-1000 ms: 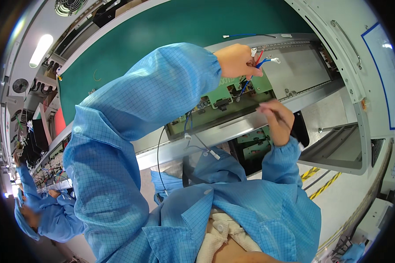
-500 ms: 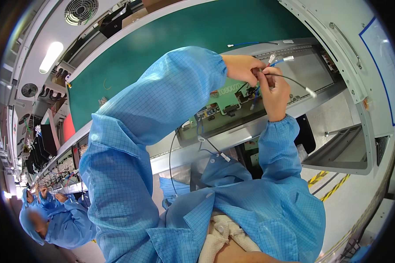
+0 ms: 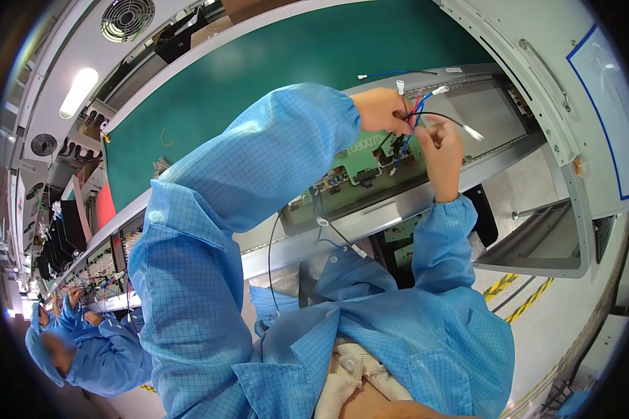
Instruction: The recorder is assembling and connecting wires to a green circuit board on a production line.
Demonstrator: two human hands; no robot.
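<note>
My left hand (image 3: pixel 383 110) is closed on a small bundle of wires, a red wire (image 3: pixel 417 105), a blue wire (image 3: pixel 423 100) and a black wire (image 3: pixel 437 114), with white connectors on their ends. Just right of the bundle is my right hand (image 3: pixel 443 155). Its fingers are curled and slightly blurred, and whatever lies between their tips is hidden. Below both hands, a green circuit board (image 3: pixel 349 167) sits in a long metal housing (image 3: pixel 391 211). Blue and black leads run down from the bundle onto the board.
A loose blue and black cable (image 3: pixel 398 72) lies on the green mat (image 3: pixel 210 98) behind the housing. Another black cable (image 3: pixel 271 258) hangs over the front edge. At far left a person in blue (image 3: pixel 108 356) works at a bench. A grey panel (image 3: pixel 538 237) stands at right.
My right hand has drawn slightly down and away from my left hand, which stays at the bundle. The wires have fanned out, with one white connector now pointing upward.
</note>
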